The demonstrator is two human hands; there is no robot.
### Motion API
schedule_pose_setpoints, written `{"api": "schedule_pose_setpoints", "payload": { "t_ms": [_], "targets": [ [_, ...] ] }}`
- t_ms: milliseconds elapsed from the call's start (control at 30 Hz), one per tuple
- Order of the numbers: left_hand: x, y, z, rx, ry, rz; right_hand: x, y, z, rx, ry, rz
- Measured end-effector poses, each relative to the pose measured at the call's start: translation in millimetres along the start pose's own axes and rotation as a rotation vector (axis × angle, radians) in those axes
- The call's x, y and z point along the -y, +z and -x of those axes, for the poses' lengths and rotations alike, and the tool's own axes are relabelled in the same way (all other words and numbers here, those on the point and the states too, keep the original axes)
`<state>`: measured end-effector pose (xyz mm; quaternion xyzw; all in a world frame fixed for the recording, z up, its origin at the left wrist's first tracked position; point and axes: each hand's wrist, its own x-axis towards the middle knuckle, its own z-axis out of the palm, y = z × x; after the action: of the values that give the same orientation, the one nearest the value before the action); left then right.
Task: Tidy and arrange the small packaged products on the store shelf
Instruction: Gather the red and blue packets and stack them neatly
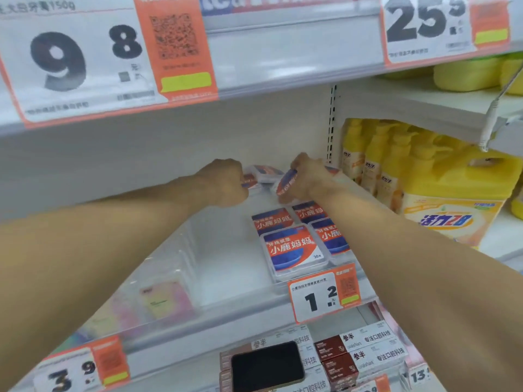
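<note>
Flat red-and-blue floss packs (294, 250) lie in rows on the shelf (235, 278).

the flat packs (291, 248) near the shelf's front edge read "小鹿妈妈" and "30". the price tag (324, 297) on that edge shows "1.2". the upper rail's left tag (82, 56) shows "9.8" and "150g", its right tag (427, 22) "25.5". the yellow jug (450, 219) says "活力28". the lower rail's tag (76, 369) shows "3.9"; boxes (365, 346) below read "参半".
</note>
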<state>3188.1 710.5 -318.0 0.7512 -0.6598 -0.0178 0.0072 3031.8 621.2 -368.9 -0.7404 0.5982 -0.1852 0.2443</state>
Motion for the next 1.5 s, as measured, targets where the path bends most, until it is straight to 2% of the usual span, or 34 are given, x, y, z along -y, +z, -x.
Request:
{"api": "schedule_pose_setpoints", "payload": {
  "t_ms": [133,233,333,400,533,633,733,833,967,1000,1067,1167,1267,1333,1433,1500],
  "targets": [
    [5,9,-44,0.055,-0.039,-0.01,-2,-20,11,-0.363,-0.162,-0.407],
    [-2,18,-71,0.045,-0.018,0.043,-25,-35,33,-0.625,-0.087,-0.735],
    [-12,30,-91,0.034,0.046,0.051,-50,-43,47,-0.751,-0.002,-0.969],
    [-20,41,-102,0.022,0.07,0.02,-58,-45,51,-0.716,0.01,-1.035],
    [-31,61,-110,-0.026,0.111,-0.085,-69,-41,52,-0.493,-0.034,-0.92],
    [-31,53,-108,-0.084,0.097,-0.069,-74,-41,49,-0.475,-0.042,-0.849],
    [-22,33,-91,-0.151,0.102,0.108,-72,-39,49,-0.526,-0.079,-0.806],
    [-9,16,-63,-0.131,0.126,0.276,-72,-37,54,-0.559,-0.076,-0.81],
    [0,8,-36,-0.096,-0.045,0.692,-65,-27,54,-0.659,0.014,-0.901],
    [1,9,-32,-0.111,-0.075,0.736,-62,-22,53,-0.65,0.053,-0.926],
    [2,13,-25,-0.176,-0.072,0.675,-56,-14,55,-0.575,0.084,-0.94],
    [3,14,-20,-0.248,-0.047,0.712,-51,-15,60,-0.536,0.001,-0.807],
    [1,12,-18,-0.158,-0.088,0.986,-53,-22,60,-0.592,-0.037,-0.705],
    [-1,15,-14,-0.071,-0.134,1.113,-52,-23,60,-0.542,-0.028,-0.654],
    [-2,28,-9,0.042,-0.132,1.088,-45,-21,62,-0.449,-0.023,-0.552],
    [-4,39,-5,0.101,-0.101,0.92,-41,-22,62,-0.37,-0.035,-0.459]
  ]
}}
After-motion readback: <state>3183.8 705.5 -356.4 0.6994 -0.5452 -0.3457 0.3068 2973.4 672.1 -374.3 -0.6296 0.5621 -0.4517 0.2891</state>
